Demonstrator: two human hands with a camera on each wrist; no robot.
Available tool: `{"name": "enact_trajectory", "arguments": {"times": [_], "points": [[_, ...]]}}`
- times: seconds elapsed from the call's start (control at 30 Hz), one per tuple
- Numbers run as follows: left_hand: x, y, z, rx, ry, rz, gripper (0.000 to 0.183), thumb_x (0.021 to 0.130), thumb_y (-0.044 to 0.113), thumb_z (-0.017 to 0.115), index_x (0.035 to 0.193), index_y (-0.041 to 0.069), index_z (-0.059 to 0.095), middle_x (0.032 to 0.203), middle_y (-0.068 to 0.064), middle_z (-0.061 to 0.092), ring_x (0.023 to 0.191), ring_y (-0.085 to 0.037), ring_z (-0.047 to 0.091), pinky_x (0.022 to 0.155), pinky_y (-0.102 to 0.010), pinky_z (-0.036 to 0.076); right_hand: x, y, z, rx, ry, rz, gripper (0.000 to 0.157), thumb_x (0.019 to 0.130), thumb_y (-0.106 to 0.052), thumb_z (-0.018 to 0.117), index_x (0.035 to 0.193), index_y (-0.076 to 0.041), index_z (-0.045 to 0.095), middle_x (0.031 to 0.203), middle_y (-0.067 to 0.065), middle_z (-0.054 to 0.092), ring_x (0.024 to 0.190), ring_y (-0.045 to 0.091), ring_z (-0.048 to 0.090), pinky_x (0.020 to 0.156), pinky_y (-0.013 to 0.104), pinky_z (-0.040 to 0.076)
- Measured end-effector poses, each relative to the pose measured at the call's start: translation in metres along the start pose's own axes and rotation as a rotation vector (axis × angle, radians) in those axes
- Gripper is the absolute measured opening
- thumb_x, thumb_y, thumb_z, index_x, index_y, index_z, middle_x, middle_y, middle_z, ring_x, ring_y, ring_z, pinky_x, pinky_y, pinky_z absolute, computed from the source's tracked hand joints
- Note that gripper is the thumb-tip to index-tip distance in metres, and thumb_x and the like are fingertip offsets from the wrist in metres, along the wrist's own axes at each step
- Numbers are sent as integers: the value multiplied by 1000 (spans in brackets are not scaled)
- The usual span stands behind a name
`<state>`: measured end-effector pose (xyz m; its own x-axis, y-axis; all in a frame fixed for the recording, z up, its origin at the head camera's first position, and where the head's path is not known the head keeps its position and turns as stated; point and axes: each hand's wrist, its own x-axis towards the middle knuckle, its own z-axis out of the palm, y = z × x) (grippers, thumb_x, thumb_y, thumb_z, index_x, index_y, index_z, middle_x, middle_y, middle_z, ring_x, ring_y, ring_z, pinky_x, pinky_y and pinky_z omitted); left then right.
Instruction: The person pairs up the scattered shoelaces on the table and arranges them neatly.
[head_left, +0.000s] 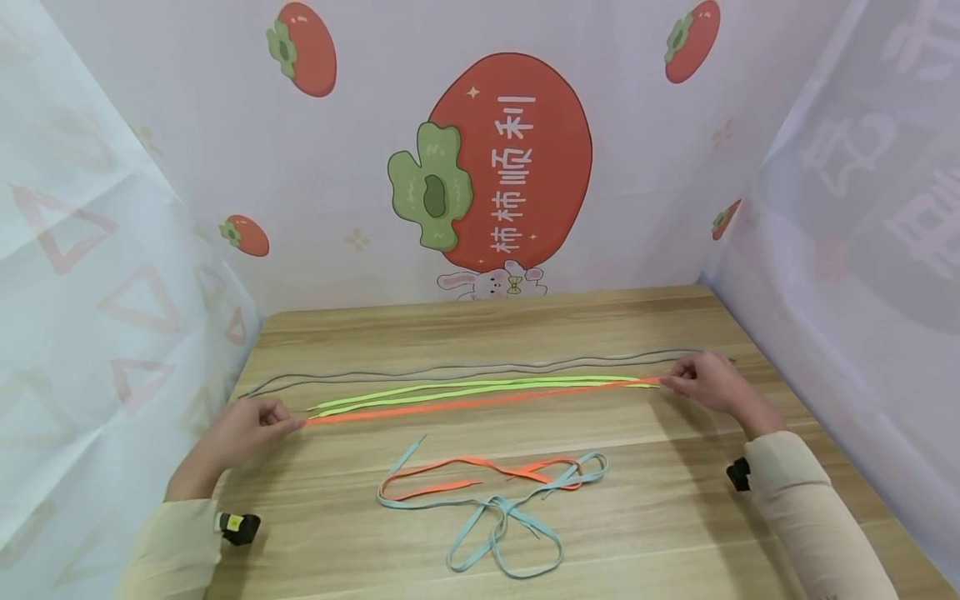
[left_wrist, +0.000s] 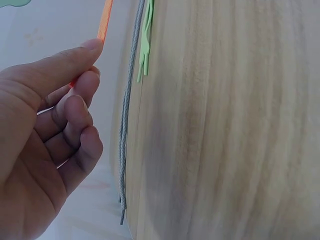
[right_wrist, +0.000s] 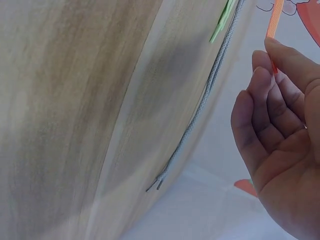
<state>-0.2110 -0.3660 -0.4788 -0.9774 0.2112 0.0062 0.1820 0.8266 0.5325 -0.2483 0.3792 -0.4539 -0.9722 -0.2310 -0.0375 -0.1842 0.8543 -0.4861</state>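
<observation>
An orange shoelace (head_left: pixel 480 402) is stretched straight between both hands, slanting up a little toward the right. My left hand (head_left: pixel 251 429) pinches one end between thumb and forefinger, as the left wrist view also shows. At the other end my right hand (head_left: pixel 708 383) pinches the lace the same way. Just behind it in the head view run neon green laces (head_left: pixel 442 387), laid lengthwise on the table. Farther back lies a grey cord lace (head_left: pixel 450 368), doubled along its length; its tipped ends show in the right wrist view.
Nearer the front of the wooden table (head_left: pixel 637 533) lie a light blue lace (head_left: pixel 555 554), looped and crossed over itself, and another orange lace (head_left: pixel 405 473) tangled with it. Printed cloth (head_left: pixel 637 208) walls the back and both sides.
</observation>
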Motion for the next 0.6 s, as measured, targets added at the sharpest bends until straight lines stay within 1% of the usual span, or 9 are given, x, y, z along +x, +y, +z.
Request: {"name": "enact_trajectory", "arguments": {"times": [0.1,0.27,0.4,0.6], "points": [[5,1,1,33,16,5,29,98,39,76,82,16,71,74,5,68,64,-4,54,60,-24,45,3,1,1,-2,-4,23,26,102,-26,72,86,-5,73,76,7,70,63,11,52,58,26,44],[14,4,4,78,35,47,27,95,36,80,77,18,71,70,8,66,61,-3,49,59,-24,42,8,3,3,-4,-14,18,24,102,-24,72,87,-4,73,77,6,70,65,11,53,58,25,44],[18,5,7,99,38,67,27,94,34,82,74,21,68,68,9,65,60,-2,47,59,-24,40,11,5,5,2,-23,17,21,101,-21,72,88,-4,73,79,6,70,66,13,53,56,25,44],[23,10,8,102,5,77,27,94,30,82,74,20,68,67,9,63,61,-3,48,61,-24,42,16,7,8,-35,-24,6,20,99,-21,74,87,-5,74,77,3,67,66,14,52,57,26,43]]}}
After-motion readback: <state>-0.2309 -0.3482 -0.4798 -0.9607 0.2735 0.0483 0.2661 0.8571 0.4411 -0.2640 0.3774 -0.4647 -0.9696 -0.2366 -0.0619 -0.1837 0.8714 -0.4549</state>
